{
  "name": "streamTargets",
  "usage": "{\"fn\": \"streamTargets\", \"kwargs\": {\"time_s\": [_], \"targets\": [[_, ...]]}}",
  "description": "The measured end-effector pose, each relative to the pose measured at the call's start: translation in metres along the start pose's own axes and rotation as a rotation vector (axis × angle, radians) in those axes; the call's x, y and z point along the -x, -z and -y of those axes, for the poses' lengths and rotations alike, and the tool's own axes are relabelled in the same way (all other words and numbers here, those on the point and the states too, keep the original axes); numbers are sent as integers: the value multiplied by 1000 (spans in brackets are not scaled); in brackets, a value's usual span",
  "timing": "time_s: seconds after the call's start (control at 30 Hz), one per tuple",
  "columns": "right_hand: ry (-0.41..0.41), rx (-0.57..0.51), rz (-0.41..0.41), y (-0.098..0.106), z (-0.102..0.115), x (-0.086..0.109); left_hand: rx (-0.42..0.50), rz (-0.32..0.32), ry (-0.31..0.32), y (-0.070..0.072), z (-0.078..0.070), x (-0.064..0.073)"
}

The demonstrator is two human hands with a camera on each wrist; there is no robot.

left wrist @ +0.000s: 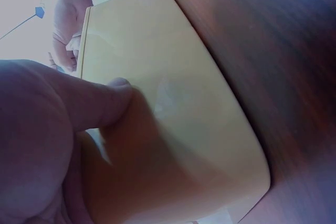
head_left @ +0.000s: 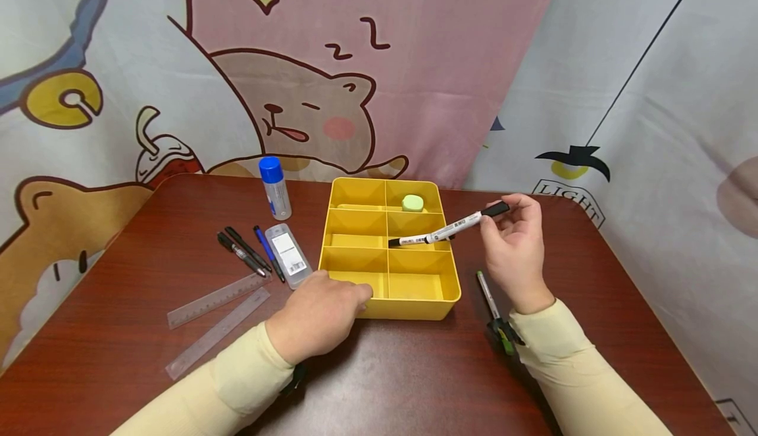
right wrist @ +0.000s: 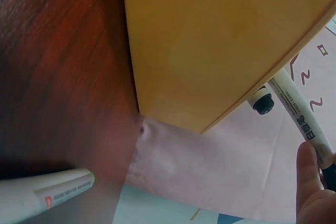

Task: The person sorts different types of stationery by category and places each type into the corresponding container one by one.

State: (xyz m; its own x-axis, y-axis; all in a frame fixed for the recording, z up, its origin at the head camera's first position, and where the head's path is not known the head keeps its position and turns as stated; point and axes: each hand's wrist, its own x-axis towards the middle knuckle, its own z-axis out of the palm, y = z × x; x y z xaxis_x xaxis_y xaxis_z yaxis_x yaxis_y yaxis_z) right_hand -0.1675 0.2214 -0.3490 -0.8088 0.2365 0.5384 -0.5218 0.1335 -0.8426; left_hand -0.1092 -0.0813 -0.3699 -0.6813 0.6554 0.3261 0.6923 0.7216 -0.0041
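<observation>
Behind a reddish-brown wood-grained table [head_left: 379, 390] hangs a cartoon-printed curtain [head_left: 438, 61]: a yellow bell at ten o'clock, a sleeping bear under two Z's near twelve, and the word "LIGHT" at two.

On the table, taking the yellow six-compartment organizer [head_left: 379, 310] as the dial's centre, two clear rulers [head_left: 219, 299] lie at eight o'clock, the upper one showing graduations. Two black pens [head_left: 241, 253] and a blue pen [head_left: 269, 254] lie at nine, and a blue-capped glue stick [head_left: 278, 200] stands at ten. Just beside the organizer at nine, a clear plastic case [head_left: 288, 255] bears a white label with a barcode, its print too small to read.

The left hand [head_left: 320, 314] grips the organizer's seven o'clock corner, thumb against the outer wall. A pale green block [head_left: 412, 203] sits in the one o'clock compartment. At three, a white marker [head_left: 408, 241] lies across the compartment; above its end, the right hand [head_left: 515, 245] pinches a black-capped marker [head_left: 458, 227] with Chinese characters along its barrel. At four lies a green-ended marker [head_left: 487, 296], a small red logo on its white barrel.
</observation>
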Motion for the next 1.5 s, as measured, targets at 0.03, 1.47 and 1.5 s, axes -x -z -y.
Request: {"fn": "streamTargets", "kwargs": {"time_s": [0.03, 1.47, 1.5], "targets": [[-1, 6, 5, 0, 0, 0, 0, -2, -1, 0, 0, 0], [-34, 169, 72, -3, -4, 4, -1, 15, 7, 3, -2, 0], [-35, 175, 77, -3, -4, 4, -2, 14, 8, 2, -1, 0]]}}
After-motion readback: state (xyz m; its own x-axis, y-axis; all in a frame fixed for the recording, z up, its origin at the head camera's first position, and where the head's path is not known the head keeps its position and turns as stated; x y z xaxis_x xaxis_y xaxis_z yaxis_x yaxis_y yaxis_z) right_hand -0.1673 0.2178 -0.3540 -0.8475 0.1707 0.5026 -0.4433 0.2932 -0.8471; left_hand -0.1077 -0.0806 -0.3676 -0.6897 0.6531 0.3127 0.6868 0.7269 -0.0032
